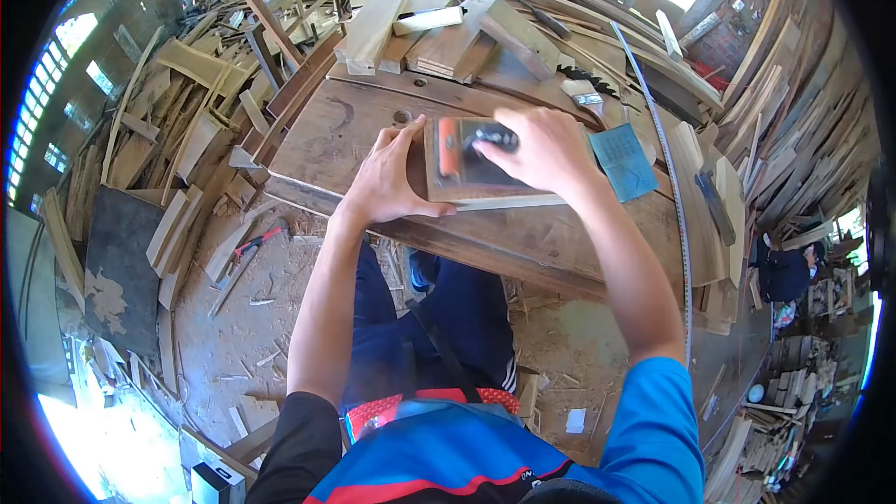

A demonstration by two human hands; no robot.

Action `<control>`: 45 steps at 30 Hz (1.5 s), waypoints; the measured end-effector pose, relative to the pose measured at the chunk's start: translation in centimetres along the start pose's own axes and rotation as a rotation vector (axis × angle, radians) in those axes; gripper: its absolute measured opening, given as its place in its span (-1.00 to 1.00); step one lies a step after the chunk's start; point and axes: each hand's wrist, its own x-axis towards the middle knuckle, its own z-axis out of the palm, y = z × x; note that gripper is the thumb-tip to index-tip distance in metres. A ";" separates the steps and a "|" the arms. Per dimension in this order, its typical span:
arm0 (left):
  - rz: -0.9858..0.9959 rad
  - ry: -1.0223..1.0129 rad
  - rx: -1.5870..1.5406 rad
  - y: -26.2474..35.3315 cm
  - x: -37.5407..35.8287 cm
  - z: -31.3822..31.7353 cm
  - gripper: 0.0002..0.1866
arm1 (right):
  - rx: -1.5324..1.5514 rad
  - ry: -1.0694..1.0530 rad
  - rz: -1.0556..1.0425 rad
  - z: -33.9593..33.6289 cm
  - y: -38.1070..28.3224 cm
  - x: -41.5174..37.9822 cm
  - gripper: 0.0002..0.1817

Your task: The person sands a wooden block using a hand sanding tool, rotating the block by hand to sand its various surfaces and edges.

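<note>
A flat wooden board (504, 202) lies on the wooden workbench (327, 145). My left hand (385, 173) braces its left end, thumb along the near edge and fingers reaching to the far corner. My right hand (543, 151) is closed around the black handle of what looks like a hand sander (449, 147) with an orange end, resting on the board's top face. Motion blurs the tool, and its underside is hidden. Just right of my right hand lies a blue-green sheet (623, 161), perhaps sandpaper.
Wood blocks (373, 28) are stacked along the bench's far side, with a saw blade (588, 77) near them. A long measuring tape (665, 145) runs down the right. Scrap wood (201, 84) crowds the left. Red-handled pliers (259, 241) lie on the shaving-strewn floor.
</note>
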 end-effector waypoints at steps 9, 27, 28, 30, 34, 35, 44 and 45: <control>0.083 0.046 0.052 -0.9 0.0 0.6 0.47 | -0.034 -0.076 0.332 -0.4 5.0 0.8 -0.55; 0.050 0.023 0.051 -0.5 -0.2 0.5 0.45 | -0.011 -0.111 0.121 -0.4 0.3 1.6 -0.55; 0.034 0.012 0.044 -0.3 -0.3 0.4 0.45 | 0.013 -0.089 0.060 -0.6 -0.2 0.4 -0.55; 0.010 0.003 0.040 -0.2 -0.2 0.3 0.45 | 0.049 -0.104 0.021 -1.4 -0.1 -0.8 -0.56; -0.002 -0.005 0.048 -0.4 -0.4 0.4 0.45 | 0.094 -0.143 0.168 -1.8 3.4 -0.9 -0.57; 0.007 -0.003 0.048 -0.2 -0.2 0.4 0.45 | 0.087 -0.102 0.197 -1.3 4.4 -0.5 -0.57; 0.021 0.015 0.046 -0.1 -0.3 0.2 0.44 | -0.008 -0.021 0.246 -0.2 3.7 0.9 -0.53; 0.017 0.013 0.046 0.0 -0.2 0.3 0.45 | -0.002 -0.046 0.256 -0.6 3.5 1.0 -0.53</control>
